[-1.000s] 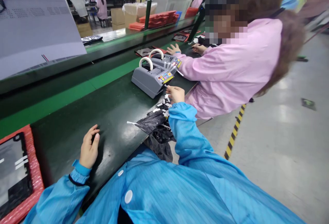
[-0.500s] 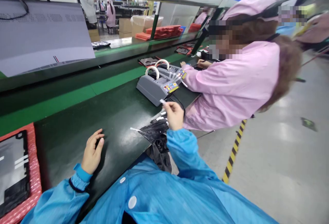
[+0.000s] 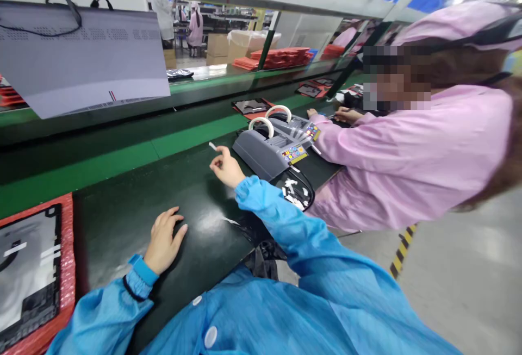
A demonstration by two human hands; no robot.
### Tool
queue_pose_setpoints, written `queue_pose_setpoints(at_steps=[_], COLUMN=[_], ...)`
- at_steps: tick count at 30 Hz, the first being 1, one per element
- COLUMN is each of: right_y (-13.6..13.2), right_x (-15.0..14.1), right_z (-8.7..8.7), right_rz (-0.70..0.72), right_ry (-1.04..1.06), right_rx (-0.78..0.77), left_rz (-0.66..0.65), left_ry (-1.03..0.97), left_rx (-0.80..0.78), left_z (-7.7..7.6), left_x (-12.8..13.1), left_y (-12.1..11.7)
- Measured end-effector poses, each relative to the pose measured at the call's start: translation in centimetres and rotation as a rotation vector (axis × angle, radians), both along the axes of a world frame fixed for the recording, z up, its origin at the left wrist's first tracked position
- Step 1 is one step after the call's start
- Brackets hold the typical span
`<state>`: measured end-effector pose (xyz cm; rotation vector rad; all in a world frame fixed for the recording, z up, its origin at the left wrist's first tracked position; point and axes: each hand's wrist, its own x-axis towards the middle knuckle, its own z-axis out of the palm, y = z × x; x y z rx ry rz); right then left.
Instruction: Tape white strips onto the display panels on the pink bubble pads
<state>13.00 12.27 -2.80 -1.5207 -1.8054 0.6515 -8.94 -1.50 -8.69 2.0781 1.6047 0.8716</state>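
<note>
A short strip of white tape (image 3: 212,147) sticks up from the fingertips of my right hand (image 3: 227,167), which is closed on it above the dark green bench. My left hand (image 3: 165,240) rests on the bench top, fingers spread, holding nothing. Left of it lies a black-framed panel (image 3: 30,268) with white tape strips on it, set on red bubble wrap (image 3: 67,257). Just beyond my right hand stands a grey tape dispenser (image 3: 265,154) with a white roll and coloured buttons. My right sleeve partly covers a black plastic bag (image 3: 265,254) at the bench edge.
A second tape dispenser (image 3: 304,126) stands behind the first. White tape scraps (image 3: 296,194) lie by its cable. A co-worker in pink (image 3: 391,159) sits close on the right. A grey sheet (image 3: 93,61) hangs over the back of the bench, and red stacks (image 3: 281,58) lie beyond.
My right hand has moved left with the tape strip, away from the black bag and in front of the dispenser. The whole view has shifted; my left hand stays on the bench.
</note>
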Motion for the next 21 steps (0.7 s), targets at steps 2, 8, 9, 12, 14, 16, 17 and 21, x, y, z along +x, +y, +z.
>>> queue_pose_setpoints(at_steps=[2,8,9,12,14,16,17,21], right_y=[4.7,19.2,21.3,26.5,28.8,30.2,30.7,32.1], right_x=[-1.1,-1.0,-0.2,2.7,4.5,6.0,6.5,8.1], right_z=[0.4,0.9,0.8,0.4,-0.2,-1.0,-1.5,-3.1], right_rz=[-0.085,-0.425,-0.476,-0.609,-0.68,-0.733,-0.762,-0.736], right_ry=[-0.117,-0.403,-0.395,-0.293,-0.174,-0.038,0.032,0.107], right_rx=[-0.029,-0.01,0.019,0.064,0.063,0.047,0.03,0.038], left_rz=[0.035,0.183,0.201,0.219,0.216,0.212,0.213,0.227], left_ry=[0.074,0.1,0.094,0.099,0.109,0.108,0.106,0.1], left_rx=[0.011,-0.001,-0.007,0.001,0.02,0.038,0.049,0.097], left_z=[0.2,1.0,1.0,0.8,0.4,-0.1,-0.3,-1.1], left_x=[1.5,5.5,5.8,6.3,6.5,6.8,6.9,7.5], left_y=[2.2,11.4,12.5,14.2,14.3,14.1,14.0,13.7])
